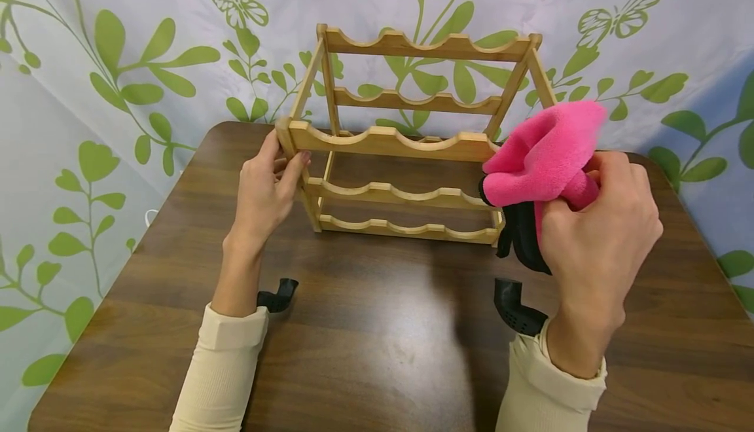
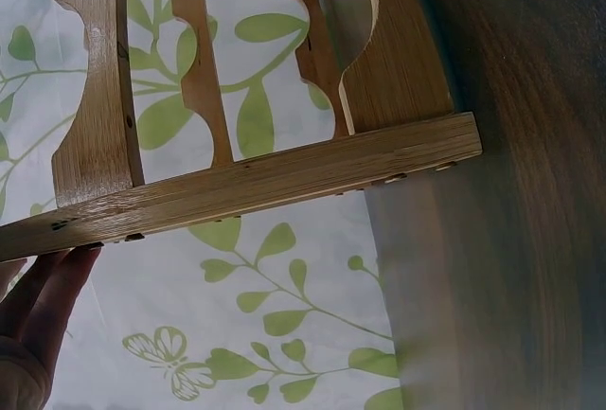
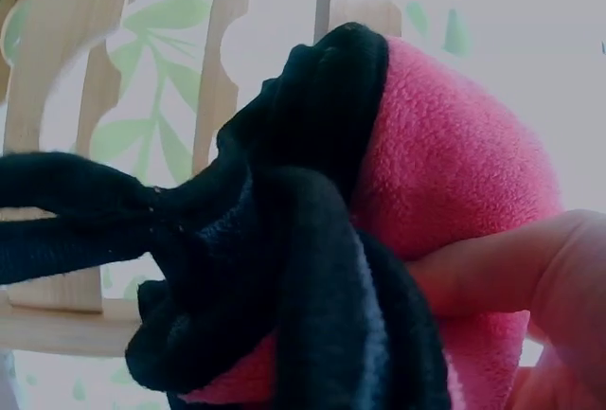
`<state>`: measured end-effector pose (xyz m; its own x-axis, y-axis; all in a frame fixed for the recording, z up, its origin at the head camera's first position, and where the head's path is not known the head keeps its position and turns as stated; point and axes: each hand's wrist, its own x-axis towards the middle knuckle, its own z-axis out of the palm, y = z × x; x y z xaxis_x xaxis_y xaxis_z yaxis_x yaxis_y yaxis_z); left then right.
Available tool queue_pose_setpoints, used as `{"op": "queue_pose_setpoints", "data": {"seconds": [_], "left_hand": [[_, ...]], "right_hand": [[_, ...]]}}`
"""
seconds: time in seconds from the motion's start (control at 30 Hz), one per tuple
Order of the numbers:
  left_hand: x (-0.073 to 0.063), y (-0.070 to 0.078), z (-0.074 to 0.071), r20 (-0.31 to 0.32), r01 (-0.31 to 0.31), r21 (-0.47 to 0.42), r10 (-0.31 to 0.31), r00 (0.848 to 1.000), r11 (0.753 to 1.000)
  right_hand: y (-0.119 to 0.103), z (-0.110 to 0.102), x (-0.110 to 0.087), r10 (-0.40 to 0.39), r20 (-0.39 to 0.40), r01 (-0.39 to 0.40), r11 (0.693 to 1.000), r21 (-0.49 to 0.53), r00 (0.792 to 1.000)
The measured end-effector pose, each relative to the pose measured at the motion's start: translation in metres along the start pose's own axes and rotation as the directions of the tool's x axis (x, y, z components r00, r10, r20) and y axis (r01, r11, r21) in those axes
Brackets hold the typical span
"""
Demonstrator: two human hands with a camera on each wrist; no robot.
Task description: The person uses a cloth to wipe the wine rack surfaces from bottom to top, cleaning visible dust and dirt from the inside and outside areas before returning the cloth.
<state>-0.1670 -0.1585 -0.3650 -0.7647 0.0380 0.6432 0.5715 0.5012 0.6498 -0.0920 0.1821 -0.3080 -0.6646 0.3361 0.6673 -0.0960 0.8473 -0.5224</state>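
A wooden bottle rack [image 1: 383,142] with scalloped rails stands on the table, seen close up in the left wrist view as a wooden post [image 2: 284,171] and rails. My left hand [image 1: 265,180] grips its front left post near the top, thumb in front. In my right hand [image 1: 607,229] is a bunched pink plush cloth [image 1: 544,150] with black edging, pinched between thumb and fingers. In the right wrist view the black edging and a loop hang off the pink cloth [image 3: 454,145]. The cloth hides the rack's front right corner; whether they touch I cannot tell.
The brown wooden table [image 1: 377,353] carries the rack near its back edge. Behind it hangs a pale curtain [image 1: 165,0] printed with green leaves and butterflies. Black wrist-worn pieces [image 1: 518,311] stick out by both cuffs.
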Motion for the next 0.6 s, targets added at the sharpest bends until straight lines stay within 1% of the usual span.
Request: {"op": "queue_pose_setpoints", "data": {"seconds": [0.1,0.23,0.3,0.37,0.43,0.47,0.5,0.53,0.6], "left_hand": [[0.000,0.000,0.000,-0.004,-0.005,0.000,0.005,1.000,1.000],[0.000,0.000,0.000,-0.006,-0.013,-0.002,0.013,1.000,1.000],[0.000,-0.001,0.000,-0.008,-0.017,-0.007,0.017,1.000,1.000],[0.000,-0.001,0.000,-0.007,-0.020,-0.015,0.020,1.000,1.000],[0.001,-0.002,0.000,-0.004,-0.019,-0.027,0.019,1.000,0.999],[0.001,-0.002,0.000,-0.004,-0.017,-0.031,0.017,1.000,0.999],[0.001,-0.002,0.000,-0.003,-0.016,-0.033,0.016,1.000,0.999],[0.001,-0.002,0.000,-0.002,-0.017,-0.034,0.017,1.000,0.999],[0.002,-0.002,0.001,-0.002,-0.021,-0.032,0.021,1.000,0.999]], "right_hand": [[0.000,-0.003,0.000,0.017,-0.003,-0.017,1.000,-0.015,1.000],[-0.003,-0.006,-0.001,0.014,-0.022,-0.014,1.000,0.024,1.000],[-0.007,-0.007,-0.002,-0.015,-0.040,0.018,0.997,0.081,0.999],[-0.013,-0.006,-0.003,-0.053,-0.058,0.063,0.982,0.181,0.997],[-0.021,-0.003,-0.004,-0.112,-0.066,0.127,0.948,0.291,0.991],[-0.026,-0.001,-0.005,-0.149,-0.065,0.163,0.923,0.349,0.987],[-0.031,0.002,-0.006,-0.175,-0.063,0.186,0.897,0.401,0.982],[-0.036,0.004,-0.008,-0.220,-0.058,0.223,0.867,0.446,0.974],[-0.046,0.011,-0.011,-0.290,-0.051,0.272,0.804,0.528,0.956]]}}
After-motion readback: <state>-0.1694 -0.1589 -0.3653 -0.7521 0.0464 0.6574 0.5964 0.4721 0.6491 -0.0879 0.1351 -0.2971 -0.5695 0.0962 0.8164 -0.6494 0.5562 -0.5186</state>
